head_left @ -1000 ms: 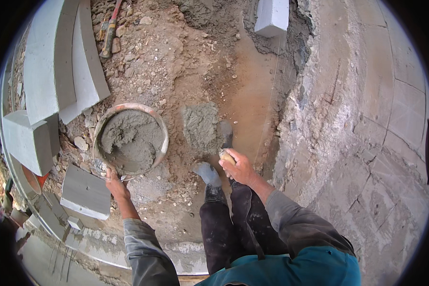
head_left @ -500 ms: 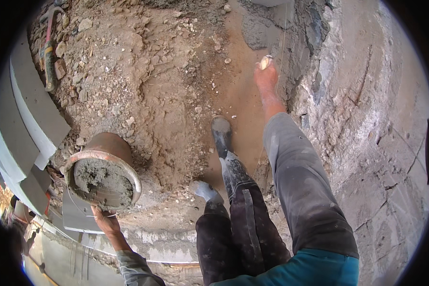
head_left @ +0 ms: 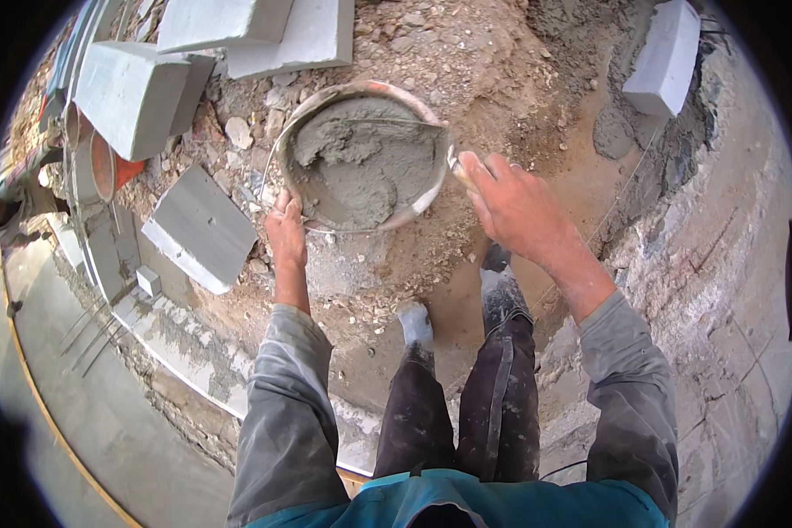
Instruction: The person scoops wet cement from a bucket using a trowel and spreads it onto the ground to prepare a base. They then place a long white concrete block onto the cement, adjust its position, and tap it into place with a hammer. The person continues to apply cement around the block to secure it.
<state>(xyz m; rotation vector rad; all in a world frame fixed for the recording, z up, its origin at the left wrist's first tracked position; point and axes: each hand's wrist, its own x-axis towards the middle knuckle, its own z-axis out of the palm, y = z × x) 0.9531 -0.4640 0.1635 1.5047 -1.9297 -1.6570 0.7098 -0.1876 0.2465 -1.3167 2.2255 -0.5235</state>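
My left hand (head_left: 286, 231) grips the near-left rim of a bucket (head_left: 429, 189) of wet grey mortar (head_left: 352, 154). My right hand (head_left: 515, 207) is closed round the wooden handle of a trowel (head_left: 462, 176) at the bucket's right rim; the hand hides part of the handle, and little of the blade shows. A grey concrete block (head_left: 198, 224) lies on the rubble left of my left hand. At the upper right a pale kerb block (head_left: 660, 57) sits in wet mortar (head_left: 616, 132) beside a taut string. My booted feet (head_left: 416, 321) are below the bucket.
More concrete blocks (head_left: 123, 97) lie at the upper left on rubble. An orange container (head_left: 123, 167) is near them. Another person (head_left: 13, 211) is at the far left edge, beside a concrete slab (head_left: 53, 370) with rods. Rough broken concrete (head_left: 722, 282) borders the right.
My right hand reached forward toward the wet mortar at half a second ago and is now back at the bucket; the mortar load seen earlier on the trowel is gone. The view has shifted.
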